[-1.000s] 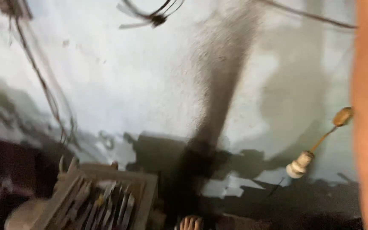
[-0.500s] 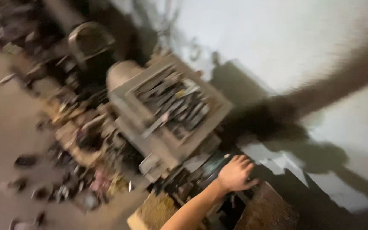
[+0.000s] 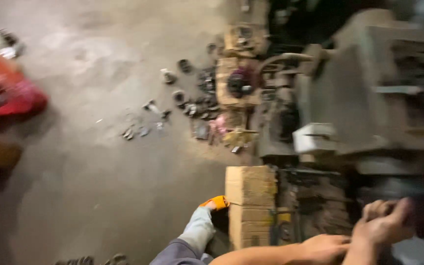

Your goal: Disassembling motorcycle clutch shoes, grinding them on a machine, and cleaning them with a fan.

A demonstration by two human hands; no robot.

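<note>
The camera on my head is looking steeply down and is rolling sideways, taking in the concrete floor (image 3: 99,162), the cardboard box (image 3: 250,203) by my foot, and the grimy machine (image 3: 369,98). My hands are sitting close at the lower right edge, blurred.

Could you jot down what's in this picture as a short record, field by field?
Place: workshop with a bare concrete floor
Left hand: low at the picture's bottom, grip unclear from blur
Right hand: fingers curled around something dark, too blurred to name
Nearby: cardboard box beside the person's leg and orange sandal
Machine: large grey metal machine at right
Floor: small metal parts scattered about
Left edge: red bundle
</note>
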